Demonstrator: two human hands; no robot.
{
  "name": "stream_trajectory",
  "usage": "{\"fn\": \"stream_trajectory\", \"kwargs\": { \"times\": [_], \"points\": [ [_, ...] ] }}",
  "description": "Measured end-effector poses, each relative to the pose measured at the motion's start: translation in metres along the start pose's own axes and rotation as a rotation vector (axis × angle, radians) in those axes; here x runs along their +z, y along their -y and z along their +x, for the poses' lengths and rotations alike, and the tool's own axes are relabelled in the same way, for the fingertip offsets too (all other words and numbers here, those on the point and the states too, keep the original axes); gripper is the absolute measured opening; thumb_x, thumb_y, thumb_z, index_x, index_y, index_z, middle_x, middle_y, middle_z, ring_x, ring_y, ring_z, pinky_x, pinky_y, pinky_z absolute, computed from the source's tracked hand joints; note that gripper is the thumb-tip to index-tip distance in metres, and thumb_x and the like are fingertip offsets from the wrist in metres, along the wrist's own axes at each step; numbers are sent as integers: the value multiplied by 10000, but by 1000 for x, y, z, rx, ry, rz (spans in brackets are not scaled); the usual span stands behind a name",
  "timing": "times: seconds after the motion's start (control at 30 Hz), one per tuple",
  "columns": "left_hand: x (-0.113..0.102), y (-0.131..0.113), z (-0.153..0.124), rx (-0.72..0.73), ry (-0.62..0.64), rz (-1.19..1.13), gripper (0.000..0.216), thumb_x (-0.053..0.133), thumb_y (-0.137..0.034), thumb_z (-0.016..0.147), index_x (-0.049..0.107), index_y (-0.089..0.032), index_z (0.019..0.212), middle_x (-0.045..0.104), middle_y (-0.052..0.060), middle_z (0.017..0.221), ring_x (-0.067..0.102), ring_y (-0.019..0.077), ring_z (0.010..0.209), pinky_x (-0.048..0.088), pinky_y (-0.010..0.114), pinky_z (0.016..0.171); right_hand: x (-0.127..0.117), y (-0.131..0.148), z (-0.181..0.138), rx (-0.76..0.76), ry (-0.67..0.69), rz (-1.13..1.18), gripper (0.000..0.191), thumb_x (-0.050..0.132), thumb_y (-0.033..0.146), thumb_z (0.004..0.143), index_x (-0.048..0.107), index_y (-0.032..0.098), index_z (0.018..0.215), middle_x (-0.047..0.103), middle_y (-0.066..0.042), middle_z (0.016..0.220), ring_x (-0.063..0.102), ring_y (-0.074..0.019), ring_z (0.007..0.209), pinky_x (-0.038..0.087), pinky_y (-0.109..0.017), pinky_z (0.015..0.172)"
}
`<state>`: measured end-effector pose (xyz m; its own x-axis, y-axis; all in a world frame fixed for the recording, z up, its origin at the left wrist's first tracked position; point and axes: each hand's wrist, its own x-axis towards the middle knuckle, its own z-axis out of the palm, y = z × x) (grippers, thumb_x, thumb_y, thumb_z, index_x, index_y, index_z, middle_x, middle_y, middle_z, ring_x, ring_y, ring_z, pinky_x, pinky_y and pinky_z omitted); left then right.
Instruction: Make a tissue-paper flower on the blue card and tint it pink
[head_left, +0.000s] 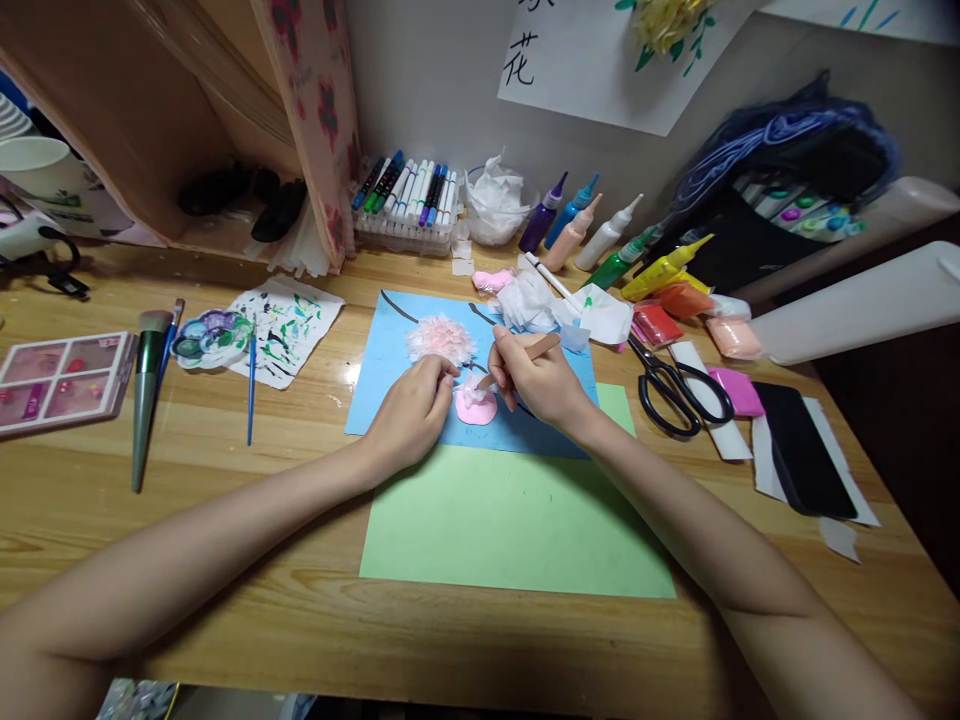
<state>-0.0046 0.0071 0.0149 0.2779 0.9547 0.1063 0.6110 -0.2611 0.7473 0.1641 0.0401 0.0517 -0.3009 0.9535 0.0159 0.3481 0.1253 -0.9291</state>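
My right hand (pixel 536 375) grips a brown flat stick (pixel 545 346), its lower end at the white tissue on a pink clay disc (pixel 476 408). Close to the disc's left side, my left hand (pixel 412 405) rests on blue paper (pixel 367 390) with its fingers curled and pressed together. Whatever lies between those fingertips is too small to make out. Just above the left hand, a fluffy pale pink tissue flower (pixel 440 342) is on the blue paper, along with dark painted lines. Green paper (pixel 517 525) lies partly under the blue sheet.
Crumpled white tissue (pixel 527 300) sits behind my right hand. To the right are black scissors (pixel 679 390), a phone (pixel 802 450) and clay packets (pixel 660 324). Paint bottles (pixel 577 230) and a marker box (pixel 409 200) stand behind; brushes (pixel 150 400) lie left.
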Motion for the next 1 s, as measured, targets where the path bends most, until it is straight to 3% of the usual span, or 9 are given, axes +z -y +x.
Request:
{"fn": "stream_trajectory", "kwargs": {
  "times": [0.4,0.57,0.67,0.77,0.83,0.9,1.0],
  "points": [
    [1,1,0,3,6,2,192,318,-240,932,496,-189,983,605,56,961,560,188,926,433,333,812,2,-10,10,100,-76,28,542,355,525,923,419,199,494,418,43,290,420,-90,299,361,-235,416],
    [0,0,0,-5,9,-1,190,318,-242,932,494,-188,979,603,63,978,561,191,925,437,341,822,2,-5,12,87,-10,8,540,367,506,924,411,200,481,410,48,296,422,-92,299,357,-239,414],
    [-2,-2,-1,-22,16,-5,197,311,-251,937,493,-189,978,604,63,969,561,193,919,442,349,821,-14,8,8,-30,-7,15,555,343,508,934,418,198,480,416,44,332,426,-88,325,367,-242,442],
    [-4,-3,-2,-27,17,-9,204,309,-267,940,496,-195,976,608,63,964,566,197,920,448,355,817,-41,19,7,-271,-224,-74,530,323,487,948,439,200,518,442,31,410,429,-93,388,356,-247,468],
    [-4,-3,-2,-30,14,-9,209,310,-273,940,502,-198,977,613,63,970,571,200,930,452,359,820,-58,18,11,-424,-336,-251,428,423,456,925,492,199,590,503,16,508,469,-109,477,371,-252,523],
    [-4,-3,-2,-30,8,-12,217,310,-279,941,509,-201,980,618,63,977,576,202,937,456,361,822,-69,9,19,-522,-307,-461,276,539,405,880,541,195,700,569,-7,635,513,-134,585,391,-262,590],
    [-4,-3,-2,-27,-7,-25,217,318,-287,940,516,-204,974,623,62,966,581,199,921,463,358,814,-66,-17,33,-596,-117,-679,148,566,315,871,552,184,804,609,-48,745,541,-174,690,401,-280,638]
  ]
}}
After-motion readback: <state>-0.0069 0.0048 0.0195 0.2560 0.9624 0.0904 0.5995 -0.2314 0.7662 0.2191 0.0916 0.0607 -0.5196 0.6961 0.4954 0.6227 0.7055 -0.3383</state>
